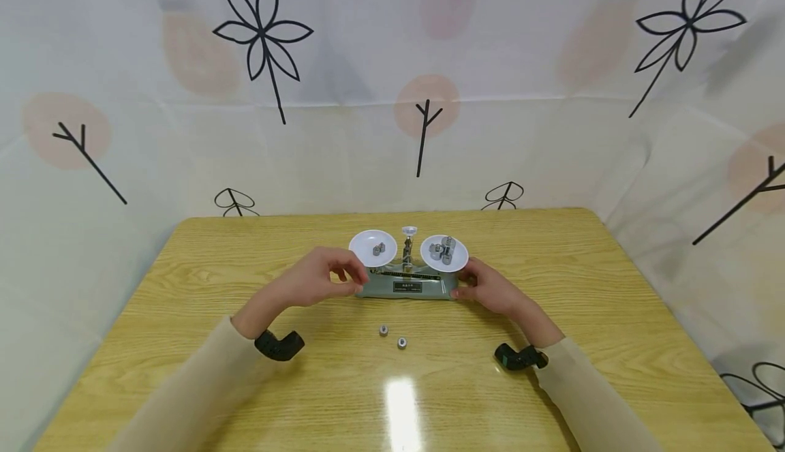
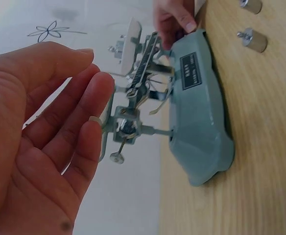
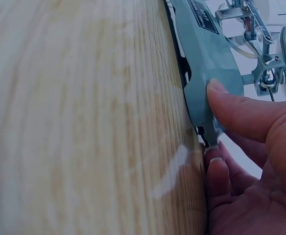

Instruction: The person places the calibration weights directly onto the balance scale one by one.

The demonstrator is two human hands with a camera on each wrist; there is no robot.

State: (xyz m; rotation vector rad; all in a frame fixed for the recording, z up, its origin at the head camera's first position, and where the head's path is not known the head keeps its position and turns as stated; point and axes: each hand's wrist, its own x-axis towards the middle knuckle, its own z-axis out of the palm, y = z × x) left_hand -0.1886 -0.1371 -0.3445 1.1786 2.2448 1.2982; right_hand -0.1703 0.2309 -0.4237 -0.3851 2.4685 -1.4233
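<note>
A green two-pan balance scale [image 1: 375, 290] stands on the table. Its left white pan [image 1: 366, 239] bears a couple of small metal weights [image 1: 377, 250]; the right white pan [image 1: 456, 261] carries several metal weights [image 1: 447, 258]. At the scale's left end hovers my left hand [image 1: 328, 276], fingers loosely bent with nothing in them; the left wrist view shows the base [image 2: 202, 117] apart from them. My right hand [image 3: 260, 142] grips the right end of the base, thumb on its front face and fingertips at its lower edge.
Two small metal weights, one left [image 1: 383, 330] and one right [image 1: 402, 343], stand on the wooden table [image 1: 306, 384] in front of the scale. A patterned cloth [image 1: 356, 145] hangs behind the table and along its sides.
</note>
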